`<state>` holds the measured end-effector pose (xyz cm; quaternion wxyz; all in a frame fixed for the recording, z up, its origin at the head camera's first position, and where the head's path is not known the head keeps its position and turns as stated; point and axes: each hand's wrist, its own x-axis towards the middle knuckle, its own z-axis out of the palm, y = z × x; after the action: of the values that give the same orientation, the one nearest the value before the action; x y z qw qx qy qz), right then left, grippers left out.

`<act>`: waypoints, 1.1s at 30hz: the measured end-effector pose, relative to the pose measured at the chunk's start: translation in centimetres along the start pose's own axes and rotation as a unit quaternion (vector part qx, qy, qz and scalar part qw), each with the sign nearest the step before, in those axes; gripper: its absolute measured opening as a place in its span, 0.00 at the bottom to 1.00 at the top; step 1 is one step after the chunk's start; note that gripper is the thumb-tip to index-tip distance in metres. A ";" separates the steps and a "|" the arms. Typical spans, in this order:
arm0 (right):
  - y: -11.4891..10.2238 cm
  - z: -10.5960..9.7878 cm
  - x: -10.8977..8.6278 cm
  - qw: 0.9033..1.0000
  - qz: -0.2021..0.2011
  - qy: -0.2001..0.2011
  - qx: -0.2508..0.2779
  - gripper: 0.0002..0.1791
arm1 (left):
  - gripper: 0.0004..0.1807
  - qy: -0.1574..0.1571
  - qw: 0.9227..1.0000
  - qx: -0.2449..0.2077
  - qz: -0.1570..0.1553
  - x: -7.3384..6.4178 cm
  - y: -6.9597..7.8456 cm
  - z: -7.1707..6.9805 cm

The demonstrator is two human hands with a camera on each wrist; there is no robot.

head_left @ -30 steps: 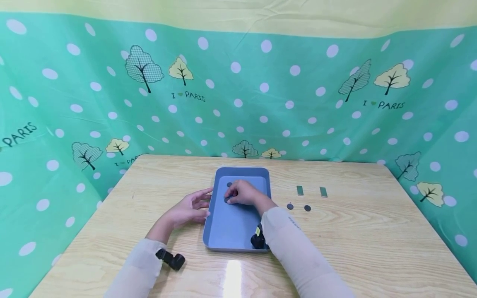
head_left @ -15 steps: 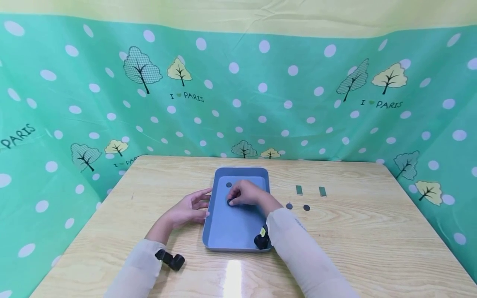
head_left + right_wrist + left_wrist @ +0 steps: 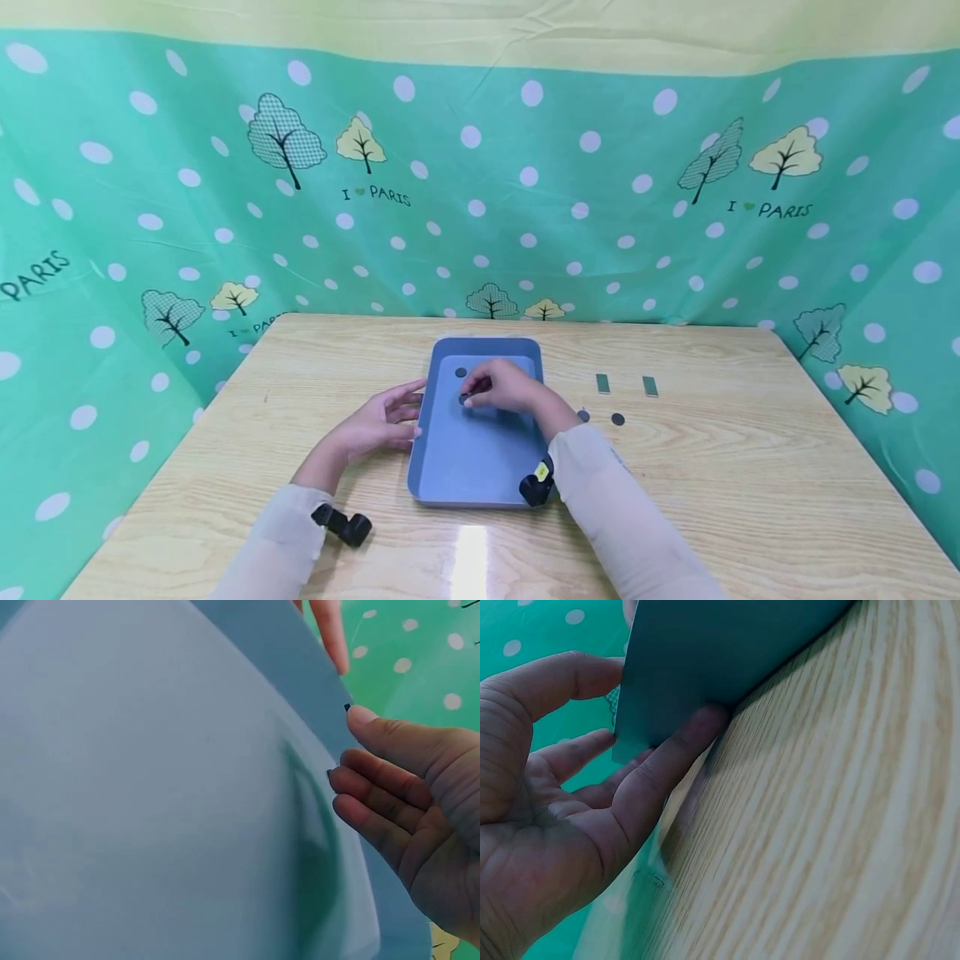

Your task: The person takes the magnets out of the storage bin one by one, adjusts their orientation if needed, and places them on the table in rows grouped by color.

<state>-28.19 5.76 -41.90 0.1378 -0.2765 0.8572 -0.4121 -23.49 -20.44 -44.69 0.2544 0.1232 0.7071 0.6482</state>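
Observation:
My right hand [image 3: 506,387] is over the upper part of a shallow blue-grey tray [image 3: 468,467], pinching a small dark round disc [image 3: 464,399] at its fingertips. In the right wrist view, small dark bits show at the thumb tip and at one fingertip. Farther back on the tray floor lies another dark disc [image 3: 461,372]. My left hand [image 3: 375,423] touches the tray's left side with spread, loosely bent fingers. One of its fingertips [image 3: 709,724] presses the outer wall low down, near the tabletop, in the left wrist view.
Right of the tray, two dark discs [image 3: 618,419] lie on the wooden table [image 3: 750,483], one partly covered by the right forearm's outline. Behind them are two small green rectangular pieces [image 3: 650,386]. A polka-dot curtain [image 3: 525,208] hangs around the table.
My right hand has shifted a little to the right, and the disc at its fingertips has moved with it, showing more clearly now. The left hand and tray stay put.

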 end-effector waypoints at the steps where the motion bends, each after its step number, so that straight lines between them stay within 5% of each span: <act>1: -0.1 -0.1 -0.1 1.000 -0.002 0.001 0.000 0.06 | 0.46 0.000 1.000 0.000 0.000 0.0 0.0 0.0; 22: -1.6 -1.8 -2.5 0.999 -0.020 0.031 -0.020 0.06 | 0.46 0.005 1.000 0.002 -0.001 -0.1 0.0 0.0; 33: -0.6 -1.8 -4.6 0.995 -0.038 0.088 -0.013 0.08 | 0.47 0.000 1.000 0.000 0.005 0.0 -0.1 -0.1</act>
<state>-25.06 9.26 -40.29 0.0429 -0.2731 0.8600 -0.4288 -23.54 -20.55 -44.81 0.2513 0.1262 0.7065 0.6494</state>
